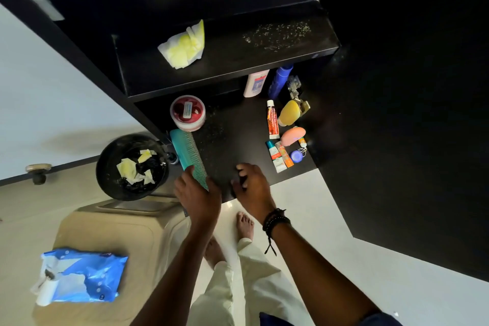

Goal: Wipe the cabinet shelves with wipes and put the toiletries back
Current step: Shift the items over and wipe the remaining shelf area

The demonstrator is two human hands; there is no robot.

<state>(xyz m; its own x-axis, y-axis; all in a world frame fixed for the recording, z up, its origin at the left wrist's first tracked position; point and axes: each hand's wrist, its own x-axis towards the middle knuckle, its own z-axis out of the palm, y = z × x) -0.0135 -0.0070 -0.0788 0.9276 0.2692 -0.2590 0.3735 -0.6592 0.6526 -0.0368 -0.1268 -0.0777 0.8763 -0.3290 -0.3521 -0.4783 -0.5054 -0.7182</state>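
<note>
The left hand [197,198] grips the low end of a teal comb [189,156] lying on the lower shelf [238,135]. The right hand [251,188] sits just beside it at three o'clock, fingers bent on the shelf's front edge; whether it holds anything I cannot tell. Tubes [272,122] and bottles [280,82] crowd the shelf at two o'clock. A crumpled wipe [184,46] lies on the upper shelf [264,61] at twelve o'clock, and a blue wipes pack [84,275] at eight o'clock.

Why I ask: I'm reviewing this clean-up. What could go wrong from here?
The comb, held by the left hand at the near edge of the lower shelf, could fall into the open bin beside it if the grip slips.
Pale specks lie on the upper shelf; toiletries returned now might cover them.
The used wipe on that shelf could be forgotten.
</note>
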